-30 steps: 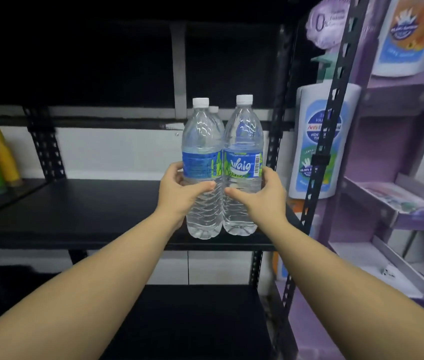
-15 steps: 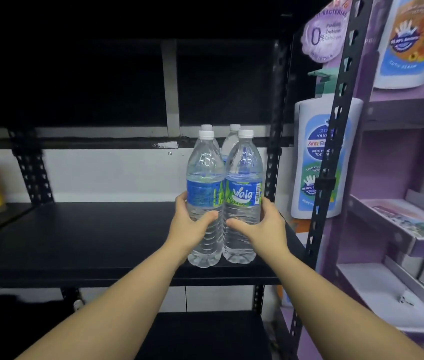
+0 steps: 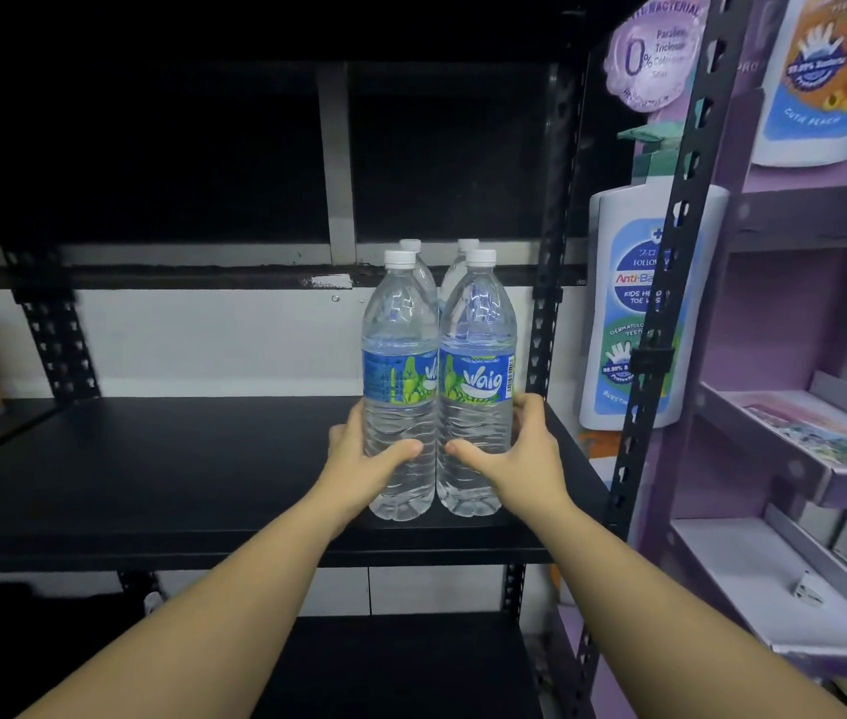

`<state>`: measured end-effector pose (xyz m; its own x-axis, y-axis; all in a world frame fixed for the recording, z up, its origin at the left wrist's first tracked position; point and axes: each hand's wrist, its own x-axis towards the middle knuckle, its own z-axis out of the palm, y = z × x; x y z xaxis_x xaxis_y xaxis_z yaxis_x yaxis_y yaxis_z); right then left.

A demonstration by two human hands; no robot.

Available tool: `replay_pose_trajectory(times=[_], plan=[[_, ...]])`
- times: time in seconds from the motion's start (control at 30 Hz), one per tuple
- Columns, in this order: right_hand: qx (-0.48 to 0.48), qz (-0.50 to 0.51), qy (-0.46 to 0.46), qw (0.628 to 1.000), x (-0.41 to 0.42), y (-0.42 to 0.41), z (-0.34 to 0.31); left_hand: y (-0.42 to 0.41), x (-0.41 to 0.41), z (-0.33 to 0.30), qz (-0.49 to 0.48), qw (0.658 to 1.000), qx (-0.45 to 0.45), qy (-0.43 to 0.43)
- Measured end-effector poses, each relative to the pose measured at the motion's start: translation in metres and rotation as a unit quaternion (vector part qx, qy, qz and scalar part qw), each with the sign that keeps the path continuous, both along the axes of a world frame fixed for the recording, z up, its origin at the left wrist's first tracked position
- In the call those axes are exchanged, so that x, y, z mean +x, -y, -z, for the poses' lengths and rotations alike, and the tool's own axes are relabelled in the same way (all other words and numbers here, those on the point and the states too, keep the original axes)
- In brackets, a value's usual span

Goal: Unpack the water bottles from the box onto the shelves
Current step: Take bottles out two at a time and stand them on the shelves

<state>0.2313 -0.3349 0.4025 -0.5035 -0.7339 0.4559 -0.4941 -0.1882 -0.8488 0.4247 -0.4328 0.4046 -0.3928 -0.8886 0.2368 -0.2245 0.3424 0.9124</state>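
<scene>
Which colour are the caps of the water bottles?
White caps, seen best in the head view.

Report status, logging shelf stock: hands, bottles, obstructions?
Left hand grips left front bottle, right hand grips right front bottle. Both on black shelf. Two bottles behind. Nothing blocking.

Four water bottles (image 3: 400, 386), two hands (image 3: 364, 464), one black shelf (image 3: 151, 474).
</scene>
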Motion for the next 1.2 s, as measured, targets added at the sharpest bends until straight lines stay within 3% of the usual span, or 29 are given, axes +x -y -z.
replay_pose_trajectory(times=[0.2, 0.4, 0.57, 1.2], plan=[[0.013, -0.026, 0.005, 1.0, -0.001, 0.0, 0.015, -0.002, 0.008, 0.007, -0.044, 0.999, 0.002, 0.01], [0.035, -0.02, 0.027, 0.999, -0.001, 0.003, 0.031, 0.001, 0.01, 0.014, 0.005, 0.999, 0.036, -0.009], [0.054, -0.027, 0.005, 0.998, 0.0, 0.002, 0.033, 0.005, 0.008, 0.025, 0.001, 1.0, -0.003, 0.016], [0.096, 0.05, 0.036, 0.993, -0.011, 0.022, 0.031, 0.019, 0.0, 0.032, -0.036, 0.999, 0.002, -0.028]])
